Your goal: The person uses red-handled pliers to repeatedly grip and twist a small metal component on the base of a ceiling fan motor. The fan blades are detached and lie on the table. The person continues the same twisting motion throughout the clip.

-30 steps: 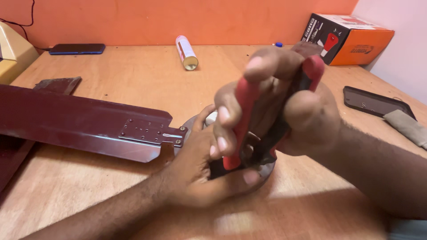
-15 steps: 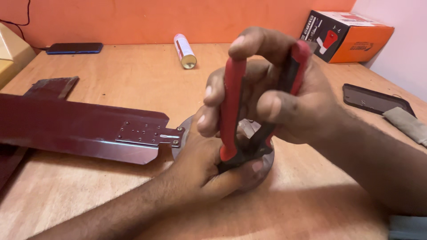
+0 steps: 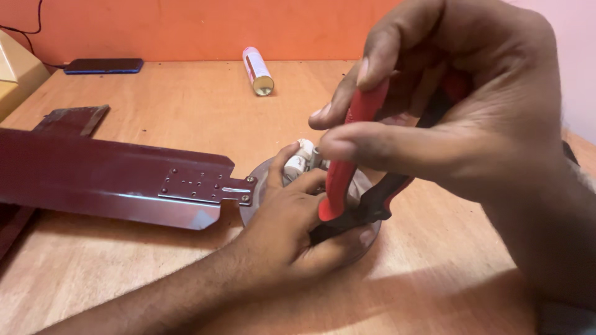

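Observation:
My right hand [image 3: 459, 105] grips red-and-black pliers [image 3: 351, 167] by the handles, jaws pointing down at the round metal hub [image 3: 257, 186] of a ceiling fan. My left hand [image 3: 292, 223] rests on that hub and holds it down, its fingers next to a small white part [image 3: 300, 160] on top. A dark red fan blade [image 3: 105, 180] is bolted to the hub and stretches to the left. The plier jaws are hidden behind my left hand.
On the wooden table lie a spray can [image 3: 257, 70] at the back, a dark phone [image 3: 102, 65] at the back left, a cardboard box corner [image 3: 15, 74] at the left edge and another dark blade piece [image 3: 71, 118].
The view has moved closer and my right hand has risen and tilted the plier handles upright. My left hand stays on the hub.

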